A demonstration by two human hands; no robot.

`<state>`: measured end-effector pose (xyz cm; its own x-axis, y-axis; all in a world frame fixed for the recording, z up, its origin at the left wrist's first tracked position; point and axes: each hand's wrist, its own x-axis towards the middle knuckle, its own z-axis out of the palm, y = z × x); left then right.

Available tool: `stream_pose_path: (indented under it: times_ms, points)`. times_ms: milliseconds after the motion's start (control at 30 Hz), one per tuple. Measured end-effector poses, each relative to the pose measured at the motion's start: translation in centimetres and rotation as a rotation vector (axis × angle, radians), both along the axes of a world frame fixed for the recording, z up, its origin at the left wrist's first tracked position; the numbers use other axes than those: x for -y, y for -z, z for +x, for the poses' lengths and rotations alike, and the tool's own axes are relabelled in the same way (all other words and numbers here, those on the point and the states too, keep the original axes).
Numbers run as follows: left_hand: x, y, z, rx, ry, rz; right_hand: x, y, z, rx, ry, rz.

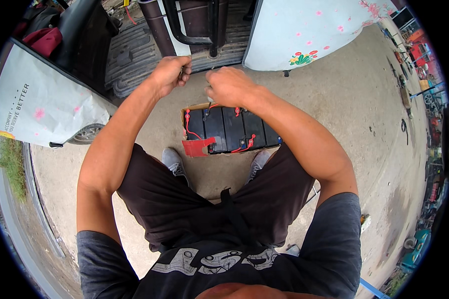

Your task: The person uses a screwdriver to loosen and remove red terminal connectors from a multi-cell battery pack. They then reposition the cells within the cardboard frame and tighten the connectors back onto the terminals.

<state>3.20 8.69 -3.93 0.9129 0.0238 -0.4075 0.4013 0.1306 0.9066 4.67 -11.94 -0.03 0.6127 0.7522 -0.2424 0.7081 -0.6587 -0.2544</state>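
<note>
My left hand [171,75] is raised in front of the vehicle's floor edge. Its fingers curl closed, and a small dark thing seems to show between them, too small to name. To its right, my right hand [230,84] is also closed, knuckles up, above the far edge of the battery pack. Whatever it holds is hidden under the fingers. Between my feet and my hands, a row of black batteries [233,130] sits in a cardboard box on the ground. Red wires [191,127] join their terminals, and a red flap [199,147] covers the near left corner.
Ahead stands a vehicle with a ribbed floor [129,55] and a black bar [189,37]. White flower-printed panels, one at right [304,35] and one at left [40,94], flank it. My grey shoes [173,162] are close to the batteries. Assorted parts [419,55] line the far right.
</note>
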Motion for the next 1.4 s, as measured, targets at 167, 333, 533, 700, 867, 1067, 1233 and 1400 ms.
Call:
stream_pose_path:
  times_ms: [167,333,533,700,867,1067,1233,1400]
  points:
    - [0.4,-0.2,0.1,0.007,0.006,-0.004,0.9,2.0,0.1,0.161,-0.051,0.176]
    - [0.3,-0.2,-0.1,0.002,0.002,0.004,0.4,0.3,0.1,0.049,0.012,0.023]
    - [0.6,-0.1,0.0,0.007,0.012,0.014,1.1,2.9,0.5,0.224,-0.072,0.219]
    - [0.4,0.2,-0.2,-0.004,0.007,0.042,0.7,1.1,0.3,0.097,0.041,0.070]
    - [0.7,1.0,0.0,-0.028,0.044,0.098,1.7,3.6,1.1,0.256,-0.104,0.271]
    - [1.7,3.3,-0.5,-0.154,0.160,0.244,0.8,0.4,0.2,0.031,0.050,0.063]
    - [3.2,5.4,-0.5,-0.215,0.305,0.342,1.8,3.6,0.6,0.242,-0.077,0.320]
    - [3.2,8.8,-0.7,-0.243,0.375,0.437,1.1,0.8,0.2,0.012,0.069,0.043]
